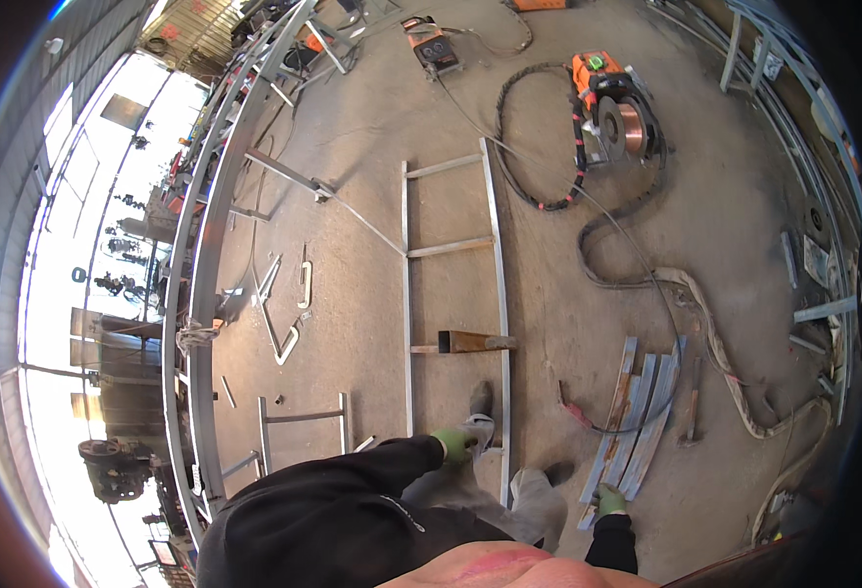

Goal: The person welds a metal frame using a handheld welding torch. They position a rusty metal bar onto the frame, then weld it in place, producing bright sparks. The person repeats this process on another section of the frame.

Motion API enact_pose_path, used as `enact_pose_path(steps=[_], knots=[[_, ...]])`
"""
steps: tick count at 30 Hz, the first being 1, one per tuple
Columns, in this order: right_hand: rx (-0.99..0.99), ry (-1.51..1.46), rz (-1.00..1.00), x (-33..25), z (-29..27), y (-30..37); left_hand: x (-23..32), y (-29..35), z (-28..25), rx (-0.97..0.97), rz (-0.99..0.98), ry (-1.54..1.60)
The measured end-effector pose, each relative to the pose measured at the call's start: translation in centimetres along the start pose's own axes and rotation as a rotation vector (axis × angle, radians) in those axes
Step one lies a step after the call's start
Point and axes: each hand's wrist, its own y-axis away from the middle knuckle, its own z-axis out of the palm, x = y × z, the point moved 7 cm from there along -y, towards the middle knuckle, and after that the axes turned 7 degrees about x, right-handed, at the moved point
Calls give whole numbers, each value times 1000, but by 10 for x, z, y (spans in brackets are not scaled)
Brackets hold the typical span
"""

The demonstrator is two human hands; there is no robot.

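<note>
My left hand, in a green glove, rests on my bent left knee with its fingers laid over the trouser leg. My right hand, also gloved in green, reaches down to the near end of several grey, partly rusty metal bars lying side by side on the floor. Its fingers appear closed on the end of one bar, though the glove partly hides the contact. In front of me lies a ladder-like steel frame, with a short rusty rectangular tube across one rung.
A welding torch lies left of the bars, a hammer right of them. Cables wind toward an orange wire feeder with a copper spool. Clamps and a smaller frame lie left, beside a long steel beam.
</note>
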Motion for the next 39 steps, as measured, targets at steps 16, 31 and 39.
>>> enact_pose_path(steps=[16,31,39], knots=[[-79,445,-303,-24,75,-161,13,-114,44,128,298,-136],[439,1341,-456,-71,228,-283,-6,-163,-15,177,207,238],[475,1376,-480,-54,206,-335,-21,-119,-59,443,189,268]])
